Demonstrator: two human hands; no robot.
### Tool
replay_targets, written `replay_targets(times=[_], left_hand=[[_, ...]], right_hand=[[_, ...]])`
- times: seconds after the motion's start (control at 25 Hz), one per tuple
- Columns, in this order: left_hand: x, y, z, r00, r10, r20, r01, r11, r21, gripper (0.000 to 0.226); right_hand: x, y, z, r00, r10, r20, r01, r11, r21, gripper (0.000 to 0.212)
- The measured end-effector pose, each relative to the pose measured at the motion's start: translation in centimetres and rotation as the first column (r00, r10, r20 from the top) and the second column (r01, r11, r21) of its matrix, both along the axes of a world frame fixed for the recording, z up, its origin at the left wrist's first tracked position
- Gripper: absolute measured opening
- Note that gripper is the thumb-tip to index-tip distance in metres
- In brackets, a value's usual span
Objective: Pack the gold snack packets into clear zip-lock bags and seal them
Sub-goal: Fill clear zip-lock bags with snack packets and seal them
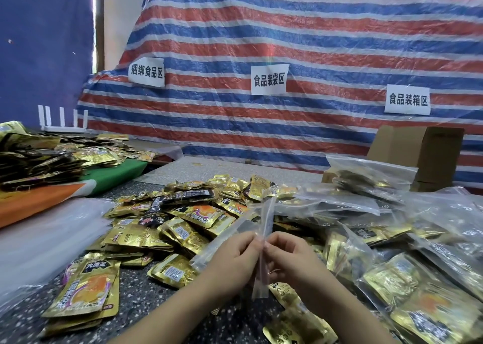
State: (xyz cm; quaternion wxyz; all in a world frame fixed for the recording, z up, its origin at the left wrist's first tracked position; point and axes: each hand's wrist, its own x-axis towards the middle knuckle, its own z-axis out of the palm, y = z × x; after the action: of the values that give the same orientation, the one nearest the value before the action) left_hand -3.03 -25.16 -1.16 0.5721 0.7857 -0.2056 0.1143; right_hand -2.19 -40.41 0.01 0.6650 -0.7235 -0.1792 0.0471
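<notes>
Gold snack packets (pixel 183 228) lie heaped across the middle of the desk (pixel 146 299), with filled bags (pixel 418 286) toward its right edge. They look light, crinkly and slick, best taken by a flat edge. A clear zip-lock bag (pixel 264 239), thin and floppy, stands edge-on near the front edge; left hand (pixel 235 260) and right hand (pixel 290 257) each pinch its mouth, fingers curled. Three paper signs (pixel 269 79) on the striped tarp (pixel 313 43) read 捆绑食品区, 食品装袋区, 食品装箱区. Packet print is too small to read.
</notes>
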Motion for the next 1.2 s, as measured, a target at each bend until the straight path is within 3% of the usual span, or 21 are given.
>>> replay_targets(times=[0.2, 0.44, 0.6, 0.76, 0.92, 1.08, 1.2], left_hand=[[-0.3, 0.1, 0.2, 0.998, -0.051, -0.044, 0.051, 0.999, 0.007, 0.034], [0.0, 0.2, 0.0, 0.98, -0.087, -0.177, 0.087, 0.996, -0.009, 0.03], [-0.1, 0.7, -0.1, 0.967, -0.145, -0.212, 0.146, 0.989, -0.01, 0.027], [-0.2, 1.0, 0.0, 0.954, -0.211, -0.212, 0.204, 0.977, -0.053, 0.028], [-0.2, 1.2, 0.0, 0.956, -0.216, -0.199, 0.22, 0.976, -0.002, 0.038], [-0.2, 1.5, 0.1, 0.96, -0.213, -0.182, 0.225, 0.973, 0.048, 0.038], [-0.1, 1.4, 0.2, 0.963, -0.213, -0.163, 0.22, 0.975, 0.026, 0.036]], right_hand=[[-0.4, -0.3, 0.1, 0.996, 0.053, 0.07, -0.046, 0.994, -0.097, 0.02], [-0.2, -0.2, -0.1, 0.966, 0.041, 0.256, 0.031, 0.963, -0.269, 0.019], [-0.2, -0.5, -0.2, 0.951, 0.083, 0.298, 0.029, 0.935, -0.353, 0.012], [-0.1, -0.8, -0.2, 0.959, 0.119, 0.257, -0.033, 0.948, -0.318, 0.024], [0.2, -1.1, -0.3, 0.968, 0.158, 0.197, -0.093, 0.948, -0.305, 0.022], [-0.1, -1.7, 0.2, 0.954, 0.288, 0.084, -0.271, 0.948, -0.167, 0.018], [-0.4, -1.5, 0.6, 0.95, 0.309, 0.052, -0.308, 0.951, -0.038, 0.018]])
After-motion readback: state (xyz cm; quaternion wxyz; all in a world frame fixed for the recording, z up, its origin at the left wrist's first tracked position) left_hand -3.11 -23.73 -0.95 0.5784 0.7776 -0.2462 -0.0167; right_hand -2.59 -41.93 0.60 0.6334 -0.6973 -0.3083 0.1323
